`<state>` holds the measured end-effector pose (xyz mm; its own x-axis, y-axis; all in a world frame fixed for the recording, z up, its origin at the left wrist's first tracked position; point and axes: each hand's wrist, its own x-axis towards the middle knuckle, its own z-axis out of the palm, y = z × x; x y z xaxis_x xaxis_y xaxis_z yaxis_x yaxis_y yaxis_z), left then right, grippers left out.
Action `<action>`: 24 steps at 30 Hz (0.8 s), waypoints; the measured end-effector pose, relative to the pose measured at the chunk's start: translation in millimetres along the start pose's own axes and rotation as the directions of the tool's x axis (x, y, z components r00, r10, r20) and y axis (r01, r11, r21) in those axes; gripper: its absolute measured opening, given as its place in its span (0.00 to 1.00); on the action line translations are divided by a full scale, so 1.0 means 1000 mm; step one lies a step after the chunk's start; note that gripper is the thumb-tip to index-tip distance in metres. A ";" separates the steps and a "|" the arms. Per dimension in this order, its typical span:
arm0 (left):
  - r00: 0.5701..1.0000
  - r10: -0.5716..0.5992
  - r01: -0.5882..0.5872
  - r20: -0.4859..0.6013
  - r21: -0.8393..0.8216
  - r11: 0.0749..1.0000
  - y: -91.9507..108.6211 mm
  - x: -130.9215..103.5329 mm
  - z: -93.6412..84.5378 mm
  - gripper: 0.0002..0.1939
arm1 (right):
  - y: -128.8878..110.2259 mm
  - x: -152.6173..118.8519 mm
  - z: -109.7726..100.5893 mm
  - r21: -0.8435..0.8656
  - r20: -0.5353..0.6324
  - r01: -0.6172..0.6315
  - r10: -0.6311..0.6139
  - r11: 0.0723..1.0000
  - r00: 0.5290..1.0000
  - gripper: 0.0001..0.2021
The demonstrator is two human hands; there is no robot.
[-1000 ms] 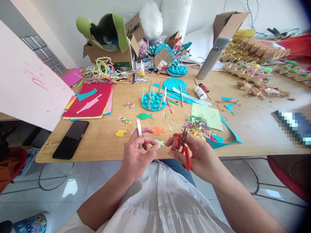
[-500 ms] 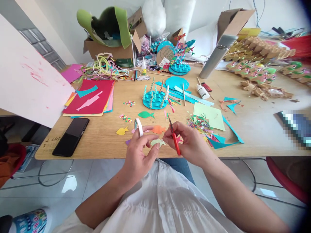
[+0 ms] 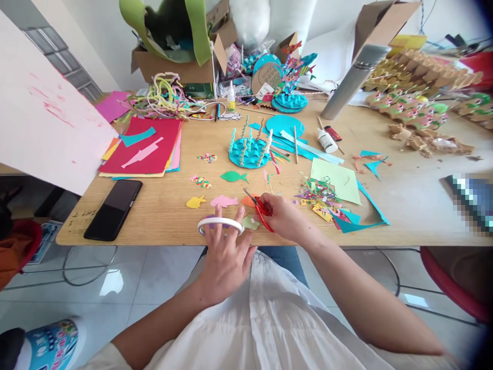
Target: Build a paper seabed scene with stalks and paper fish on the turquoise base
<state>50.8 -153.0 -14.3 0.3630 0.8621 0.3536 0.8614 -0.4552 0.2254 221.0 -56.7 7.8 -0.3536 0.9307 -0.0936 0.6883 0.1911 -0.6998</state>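
Observation:
Red-handled scissors (image 3: pixel 264 211) are gripped in my right hand (image 3: pixel 283 218), their blades pointing up and left over an orange paper shape (image 3: pixel 248 201). My left hand (image 3: pixel 227 257) is palm down at the table's front edge with its fingers spread. A white ring-shaped roll of tape (image 3: pixel 220 221) hangs around fingers of that hand. Beneath the ring lies a purple paper piece (image 3: pixel 211 224), partly covered. A pale green cutout (image 3: pixel 251 222) rests between both hands. Pink (image 3: pixel 224 201), yellow (image 3: pixel 195 202) and green (image 3: pixel 233 177) paper fish lie beyond my left hand.
A blue round base with twisted posts (image 3: pixel 249 153) stands mid-table. Paper scraps (image 3: pixel 319 191) and a light green sheet (image 3: pixel 336 180) lie to the right. At left are a black phone (image 3: pixel 113 209) and stacked coloured paper (image 3: pixel 142 146). A grey cylinder (image 3: pixel 354 82) stands behind.
My left hand has turned palm down with its fingers spread, and the tape ring has swung flat. The scissors have moved left and now point up-left, their handles more visible. The view has shifted slightly.

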 end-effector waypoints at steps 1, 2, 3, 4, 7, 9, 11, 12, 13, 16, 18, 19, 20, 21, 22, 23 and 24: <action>1.000 0.001 -0.001 0.017 0.004 1.000 0.001 0.000 0.001 0.15 | 0.000 0.001 0.000 0.002 0.005 -0.002 0.002 1.000 1.000 0.05; 0.999 0.002 -0.002 0.034 0.007 1.000 0.002 0.000 0.002 0.15 | 0.000 0.001 0.000 0.005 0.008 -0.004 0.004 1.000 1.000 0.06; 0.999 0.003 -0.004 0.045 0.007 1.000 0.002 0.000 0.003 0.16 | 0.000 0.001 0.000 0.007 0.009 -0.004 0.004 1.000 1.000 0.06; 0.999 0.002 -0.002 0.053 0.006 1.000 0.002 0.000 0.004 0.16 | 0.000 0.002 0.000 0.007 0.010 -0.002 0.002 1.000 1.000 0.06; 0.998 -0.010 0.010 0.066 -0.006 1.000 0.002 -0.001 0.007 0.17 | 0.000 0.003 0.001 0.007 0.018 0.011 -0.011 1.000 1.000 0.05; 0.997 -0.008 0.009 0.073 -0.020 1.000 0.002 -0.001 0.008 0.17 | 0.001 0.004 0.003 -0.001 0.020 0.023 -0.023 1.000 1.000 0.05; 0.997 0.000 0.003 0.080 -0.035 0.999 0.002 -0.001 0.008 0.16 | 0.003 0.004 0.004 -0.013 0.018 0.027 -0.027 1.000 0.999 0.04; 0.997 0.002 0.002 0.082 -0.042 0.999 0.002 -0.001 0.008 0.16 | 0.003 0.005 0.005 -0.020 0.016 0.025 -0.025 0.999 1.000 0.04; 0.997 0.003 0.001 0.082 -0.047 0.999 0.002 -0.001 0.008 0.16 | 0.003 0.005 0.005 -0.025 0.017 0.021 -0.020 0.999 1.000 0.03; 0.997 0.001 0.003 0.079 -0.057 0.998 0.002 -0.001 0.008 0.16 | 0.004 0.005 0.007 -0.036 0.022 0.006 -0.005 0.999 1.000 0.02; 0.997 0.002 0.003 0.076 -0.060 0.998 0.001 -0.001 0.009 0.16 | 0.004 0.005 0.008 -0.036 0.023 0.008 -0.007 0.999 1.000 0.02; 0.997 0.001 0.003 0.075 -0.062 0.998 0.001 -0.001 0.009 0.15 | 0.004 0.005 0.008 -0.037 0.019 0.010 -0.009 0.999 1.000 0.02; 0.997 0.000 0.005 0.074 -0.062 0.998 0.001 -0.001 0.009 0.15 | 0.004 0.005 0.009 -0.042 0.014 0.010 -0.010 0.999 1.000 0.02; 0.997 -0.001 0.005 0.073 -0.062 0.998 0.001 -0.001 0.009 0.15 | 0.005 0.004 0.009 -0.051 0.010 0.009 -0.008 0.999 1.000 0.03; 0.997 -0.001 0.006 0.076 -0.062 0.998 0.001 -0.001 0.010 0.15 | 0.005 0.004 0.010 -0.062 0.004 0.005 -0.005 0.998 1.000 0.03; 0.997 -0.001 0.006 0.078 -0.062 0.998 0.001 -0.001 0.010 0.16 | 0.005 0.004 0.010 -0.076 -0.001 0.001 -0.001 0.997 1.000 0.04; 0.997 -0.001 0.006 0.082 -0.061 0.998 0.001 -0.001 0.010 0.16 | 0.005 0.004 0.011 -0.089 -0.004 -0.003 0.002 0.996 1.000 0.04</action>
<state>54.8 -152.3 -23.6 0.3903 0.8777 0.2781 0.8402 -0.4630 0.2822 216.3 -55.1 -4.0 -0.3493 0.9325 -0.0923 0.7430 0.2156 -0.6336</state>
